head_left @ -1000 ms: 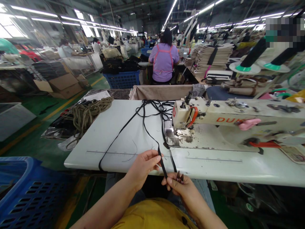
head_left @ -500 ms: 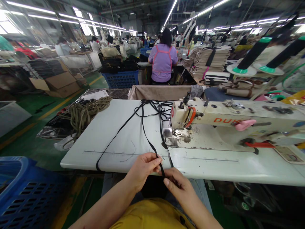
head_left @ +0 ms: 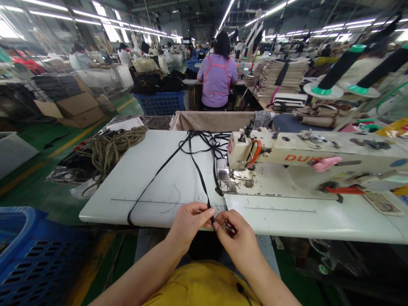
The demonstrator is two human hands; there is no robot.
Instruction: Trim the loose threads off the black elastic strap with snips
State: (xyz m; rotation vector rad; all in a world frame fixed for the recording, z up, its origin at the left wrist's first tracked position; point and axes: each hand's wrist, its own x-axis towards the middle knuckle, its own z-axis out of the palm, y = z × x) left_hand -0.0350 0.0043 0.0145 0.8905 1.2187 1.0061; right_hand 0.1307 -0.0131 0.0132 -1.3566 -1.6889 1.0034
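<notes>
A narrow black strap (head_left: 200, 175) runs from a loose tangle at the back of the white table down to my hands at the front edge. My left hand (head_left: 192, 219) pinches it between thumb and fingers. Just to the right, my right hand (head_left: 235, 231) is closed, its thumb and forefinger on the strap close to the left fingertips. Something small and dark shows inside the right palm; I cannot make out what it is. Another length of strap passes the sewing machine (head_left: 242, 148) and goes down behind the right hand. A further length hangs over the table's front edge at left.
Olive cords (head_left: 117, 146) lie in a heap left of the white table (head_left: 153, 212). A blue basket (head_left: 35, 259) stands at lower left. Thread cones (head_left: 342, 70) rise at the right. Behind a beige fabric-lined bin (head_left: 213, 121) sits a co-worker (head_left: 218, 80), back turned.
My right hand has moved up along the strap, and its thumb and forefinger are now nearer the left fingertips. The left hand keeps its pinch. The view has shifted slightly.
</notes>
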